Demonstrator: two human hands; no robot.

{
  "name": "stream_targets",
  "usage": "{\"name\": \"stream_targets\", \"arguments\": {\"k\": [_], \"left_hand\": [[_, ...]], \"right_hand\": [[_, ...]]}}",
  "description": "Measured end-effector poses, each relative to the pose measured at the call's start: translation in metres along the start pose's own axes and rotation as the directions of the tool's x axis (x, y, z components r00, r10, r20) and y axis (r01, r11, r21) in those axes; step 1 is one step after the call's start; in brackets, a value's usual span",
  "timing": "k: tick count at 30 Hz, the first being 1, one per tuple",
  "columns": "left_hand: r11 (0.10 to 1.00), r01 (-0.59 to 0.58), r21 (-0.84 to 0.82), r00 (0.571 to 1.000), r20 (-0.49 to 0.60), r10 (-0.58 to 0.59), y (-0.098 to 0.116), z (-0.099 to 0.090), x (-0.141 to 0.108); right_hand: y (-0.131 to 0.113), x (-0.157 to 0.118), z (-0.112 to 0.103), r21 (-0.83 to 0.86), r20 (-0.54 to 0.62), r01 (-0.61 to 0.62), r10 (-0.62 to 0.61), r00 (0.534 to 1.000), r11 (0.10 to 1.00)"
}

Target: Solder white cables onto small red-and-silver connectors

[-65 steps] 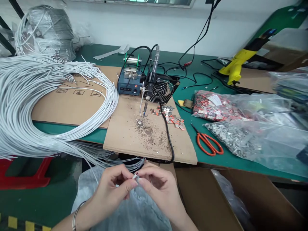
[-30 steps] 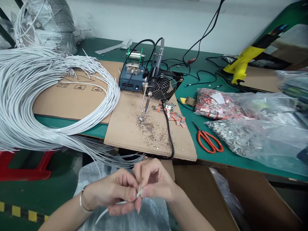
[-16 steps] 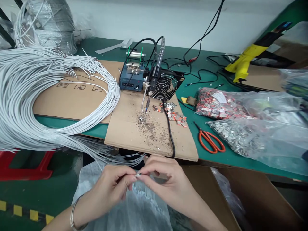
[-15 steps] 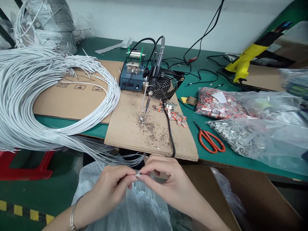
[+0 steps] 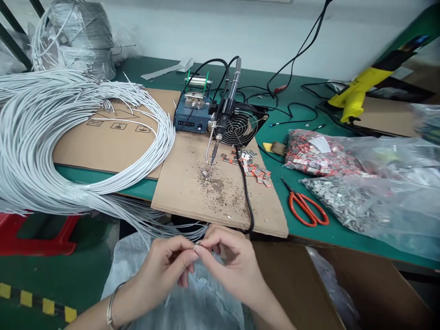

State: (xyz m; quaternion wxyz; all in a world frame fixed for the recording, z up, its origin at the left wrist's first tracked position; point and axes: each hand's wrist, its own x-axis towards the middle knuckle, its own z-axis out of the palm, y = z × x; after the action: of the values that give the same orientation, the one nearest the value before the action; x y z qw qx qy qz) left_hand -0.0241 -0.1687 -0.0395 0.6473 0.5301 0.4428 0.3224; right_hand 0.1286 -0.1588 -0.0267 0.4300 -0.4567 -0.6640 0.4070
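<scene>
My left hand (image 5: 172,263) and my right hand (image 5: 228,261) meet above my lap, fingertips pinched together. Between them is a small white piece (image 5: 197,245) with a dark spot beside it. It is mostly covered by the fingers and could be a cable end. A short white strand (image 5: 167,300) shows below my left hand. Just beyond the hands, white cables (image 5: 137,215) hang off the table edge from a big coil. A soldering iron (image 5: 225,110) points down in its stand over the cardboard sheet (image 5: 182,183). Loose small metal-and-orange connectors (image 5: 257,172) lie on the cardboard.
Behind the iron stand a blue soldering station (image 5: 192,120) and a round fan (image 5: 237,129). Orange-handled scissors (image 5: 307,208) lie at right, near bags of orange connectors (image 5: 319,151) and metal parts (image 5: 347,201). A cardboard box (image 5: 292,275) stands below the table edge.
The view has shifted slightly, so the table things appear a little further right and lower. My fingertips have closed further over the small white piece, and less of it shows.
</scene>
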Motion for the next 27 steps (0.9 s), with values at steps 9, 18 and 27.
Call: {"name": "stream_targets", "arguments": {"k": [9,18,27], "left_hand": [[0.992,-0.052,0.117,0.998,-0.017,0.054,-0.002,-0.001,-0.002],[0.986,-0.108,0.128,0.994,0.001,0.109,0.005,-0.009,-0.003],[0.996,0.029,0.085,0.970,0.236,-0.048,0.010,-0.017,-0.006]], "right_hand": [[-0.006,0.004,-0.007,-0.011,0.014,0.083,-0.082,0.996,0.997],[0.003,-0.001,0.001,0.447,-0.330,0.127,0.031,0.944,0.885],[-0.016,0.010,-0.020,-0.056,0.295,-0.041,0.056,0.954,0.998]]}}
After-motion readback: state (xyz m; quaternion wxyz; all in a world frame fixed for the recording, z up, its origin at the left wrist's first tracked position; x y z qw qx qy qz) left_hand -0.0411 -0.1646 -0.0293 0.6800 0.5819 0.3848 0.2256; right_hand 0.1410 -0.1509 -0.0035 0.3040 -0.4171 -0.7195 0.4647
